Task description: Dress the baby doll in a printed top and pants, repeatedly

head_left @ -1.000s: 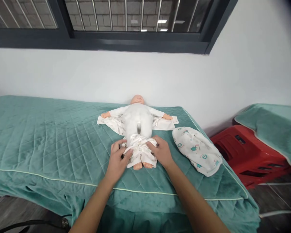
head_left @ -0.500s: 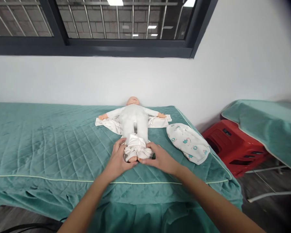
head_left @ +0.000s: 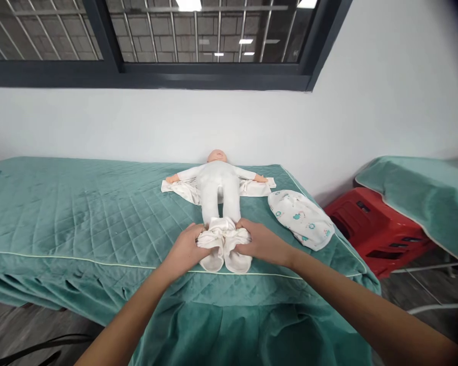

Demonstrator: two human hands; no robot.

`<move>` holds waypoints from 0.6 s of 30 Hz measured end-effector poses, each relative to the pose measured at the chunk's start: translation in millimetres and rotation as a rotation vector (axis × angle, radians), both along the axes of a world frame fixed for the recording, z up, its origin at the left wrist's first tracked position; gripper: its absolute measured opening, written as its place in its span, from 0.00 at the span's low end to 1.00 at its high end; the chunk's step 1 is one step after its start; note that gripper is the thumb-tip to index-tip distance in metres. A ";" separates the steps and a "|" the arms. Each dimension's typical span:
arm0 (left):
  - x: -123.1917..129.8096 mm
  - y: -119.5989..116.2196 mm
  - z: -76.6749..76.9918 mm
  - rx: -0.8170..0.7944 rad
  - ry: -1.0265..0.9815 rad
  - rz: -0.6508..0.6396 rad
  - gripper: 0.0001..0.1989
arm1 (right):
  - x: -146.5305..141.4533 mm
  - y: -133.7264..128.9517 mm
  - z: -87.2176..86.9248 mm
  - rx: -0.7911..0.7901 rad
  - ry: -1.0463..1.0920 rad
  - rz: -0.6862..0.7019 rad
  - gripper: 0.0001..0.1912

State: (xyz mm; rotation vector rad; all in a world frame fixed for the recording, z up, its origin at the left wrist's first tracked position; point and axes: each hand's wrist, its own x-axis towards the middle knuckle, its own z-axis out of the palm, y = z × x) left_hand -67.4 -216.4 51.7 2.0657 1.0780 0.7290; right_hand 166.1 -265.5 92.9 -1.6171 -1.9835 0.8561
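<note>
A baby doll (head_left: 218, 179) lies on its back on the green quilted bed, arms spread and head toward the wall. Around its lower legs bunches a pair of white baby trousers (head_left: 224, 235), with both leg ends hanging toward the bed's front edge. My left hand (head_left: 187, 250) is closed on the bunched cloth at the left side. On the right side, my right hand (head_left: 262, 243) grips the same trousers. The doll's feet are hidden in the cloth. An opened white garment (head_left: 256, 188) is spread beneath its arms.
A white printed cloth piece (head_left: 301, 218) lies right of the doll on the green bedspread (head_left: 99, 213). Red plastic stools (head_left: 374, 229) stand beyond the bed's right side, near another green-covered bed (head_left: 423, 188). A dark-framed window (head_left: 213, 79) is above; black cables (head_left: 49, 343) run at lower left.
The trouser legs now extend past the doll's feet, which showed before and are now covered. My hands have shifted up around the bunched cloth. The view has moved slightly left.
</note>
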 end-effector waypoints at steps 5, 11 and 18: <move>-7.2 -7.2 30.6 -0.282 -0.106 -0.095 0.07 | 2.0 -11.8 16.3 -0.121 0.156 0.021 0.15; -17.3 -7.4 74.4 -0.484 -0.130 -0.205 0.10 | 6.7 -10.7 52.3 -0.239 0.218 0.099 0.17; -30.3 4.2 119.2 -0.478 -0.006 -0.405 0.08 | 11.4 -6.9 100.7 -0.366 0.253 0.343 0.20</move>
